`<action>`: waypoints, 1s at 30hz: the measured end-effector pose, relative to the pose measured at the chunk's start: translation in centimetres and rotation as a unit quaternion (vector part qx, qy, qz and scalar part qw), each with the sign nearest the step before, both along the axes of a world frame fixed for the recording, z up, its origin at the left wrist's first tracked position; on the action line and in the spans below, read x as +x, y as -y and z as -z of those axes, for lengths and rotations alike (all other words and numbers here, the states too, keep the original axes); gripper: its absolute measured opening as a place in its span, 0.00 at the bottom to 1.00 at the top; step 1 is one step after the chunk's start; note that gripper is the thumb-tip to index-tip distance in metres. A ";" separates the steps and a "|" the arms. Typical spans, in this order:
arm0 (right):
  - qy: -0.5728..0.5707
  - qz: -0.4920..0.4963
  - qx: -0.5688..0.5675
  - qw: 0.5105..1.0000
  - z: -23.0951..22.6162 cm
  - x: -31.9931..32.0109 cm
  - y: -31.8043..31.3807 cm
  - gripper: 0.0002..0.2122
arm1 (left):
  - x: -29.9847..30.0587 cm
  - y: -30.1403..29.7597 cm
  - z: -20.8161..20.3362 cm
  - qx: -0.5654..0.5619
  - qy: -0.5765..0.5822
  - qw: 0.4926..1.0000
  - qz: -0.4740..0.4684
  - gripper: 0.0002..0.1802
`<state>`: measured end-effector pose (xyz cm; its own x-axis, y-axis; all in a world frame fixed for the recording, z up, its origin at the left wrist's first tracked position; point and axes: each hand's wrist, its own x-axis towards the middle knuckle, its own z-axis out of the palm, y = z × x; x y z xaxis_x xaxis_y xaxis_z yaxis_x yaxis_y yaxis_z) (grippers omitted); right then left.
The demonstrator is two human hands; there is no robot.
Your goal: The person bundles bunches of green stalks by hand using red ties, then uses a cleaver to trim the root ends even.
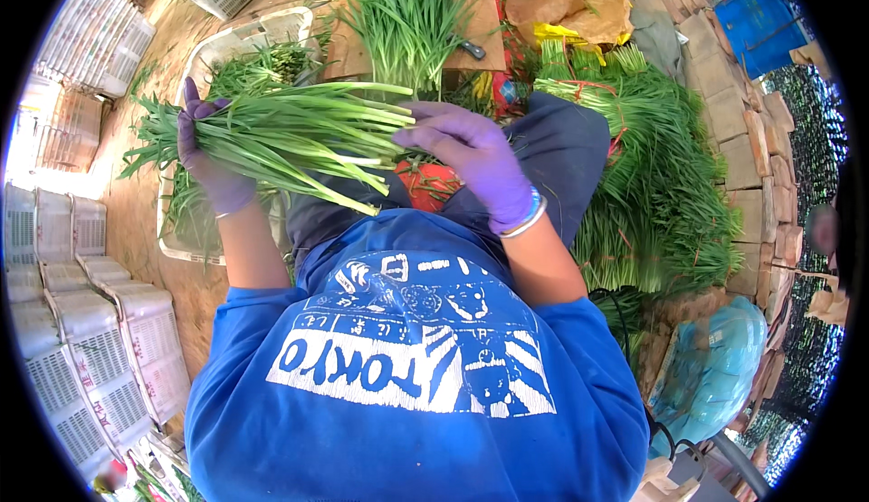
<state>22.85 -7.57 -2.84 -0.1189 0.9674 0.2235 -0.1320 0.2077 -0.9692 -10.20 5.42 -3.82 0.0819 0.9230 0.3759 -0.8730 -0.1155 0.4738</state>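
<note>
Holding a bunch of green stalks (299,131) in front of us, we keep our left hand (210,144), gloved in purple, clamped on it toward the leafy end. The bunch lies sideways above our lap, leaf tips to the left and pale stalk ends to the right. Our right hand (475,153), also gloved, is at those pale ends with its fingers stretched out; we cannot tell whether its fingertips pinch any stalk or only lie against them.

Beyond the bunch we see a wooden board (487,15) carrying a loose heap of the same greens (407,22), and a knife with a dark handle (472,50) lies just beside that heap. On our left stands a white basket (192,255) with more greens in it, partly hidden by our left arm, and farther left we see stacked pale crates (86,357). To our right lies a large pile of greens (665,194) with red bands around some bundles, and a light-blue bag (715,371) sits nearer to us
</note>
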 end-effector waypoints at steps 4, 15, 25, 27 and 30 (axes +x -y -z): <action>-0.127 -0.112 -0.012 0.985 0.8 4.8 1.1 0.10 | -0.4 -0.1 -0.2 0.012 0.025 1.000 0.004 0.31; 0.079 -0.068 -0.060 0.993 3.6 3.6 0.4 0.47 | 2.3 1.1 -2.4 0.148 0.146 0.959 0.191 0.32; 0.378 0.015 0.212 0.901 -0.9 0.4 -0.1 0.23 | 3.7 0.7 -4.4 0.239 0.154 0.916 0.284 0.29; 0.370 -0.008 0.223 0.902 -0.9 -0.3 0.2 0.24 | 3.8 0.8 -4.8 0.258 0.152 0.905 0.302 0.29; 0.422 -0.027 0.260 0.868 -0.6 -1.3 0.5 0.18 | 3.9 1.0 -5.1 0.254 0.137 0.904 0.315 0.20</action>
